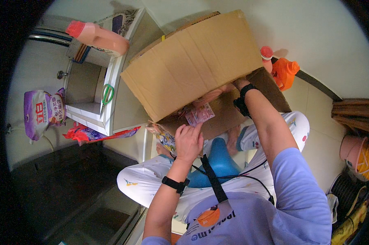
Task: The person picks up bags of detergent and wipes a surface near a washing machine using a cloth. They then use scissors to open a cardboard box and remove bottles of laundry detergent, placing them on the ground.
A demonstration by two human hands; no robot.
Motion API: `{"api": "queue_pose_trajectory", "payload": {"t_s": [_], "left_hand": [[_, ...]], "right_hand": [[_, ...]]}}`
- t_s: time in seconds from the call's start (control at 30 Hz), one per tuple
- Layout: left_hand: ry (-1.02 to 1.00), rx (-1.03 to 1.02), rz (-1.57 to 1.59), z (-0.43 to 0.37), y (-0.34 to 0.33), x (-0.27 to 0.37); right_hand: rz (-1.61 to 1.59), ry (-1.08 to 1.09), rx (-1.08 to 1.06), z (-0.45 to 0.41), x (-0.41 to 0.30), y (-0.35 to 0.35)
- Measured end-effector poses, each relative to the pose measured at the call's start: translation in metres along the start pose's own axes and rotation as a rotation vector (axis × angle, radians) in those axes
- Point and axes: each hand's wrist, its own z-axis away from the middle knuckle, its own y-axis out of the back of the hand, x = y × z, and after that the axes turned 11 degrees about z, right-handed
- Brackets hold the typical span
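A large cardboard box stands tilted before me, its open side facing my lap. Inside lies a small pink printed packet, with a pinkish item behind it that is partly hidden. My left hand is at the box's lower edge, index fingertip at the packet's near edge; I see no grip on it. My right hand reaches under the upper panel into the box. Its fingers are hidden, so what it holds cannot be seen.
On the left, a white cabinet bears a pink bottle and green-handled scissors. A purple detergent bag is beside it. Pink and orange bottles stand right of the box. I sit on a blue stool.
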Motion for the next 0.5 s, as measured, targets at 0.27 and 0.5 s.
{"api": "queue_pose_trajectory", "payload": {"t_s": [0.27,0.5], "left_hand": [[-0.02,0.019,0.036,-0.002,-0.002,0.001],[-0.002,0.016,0.033,-0.002,-0.003,0.0]], "right_hand": [[0.023,-0.003,-0.025,-0.013,-0.006,-0.002],[0.039,0.013,-0.049,-0.017,-0.014,-0.01]]}}
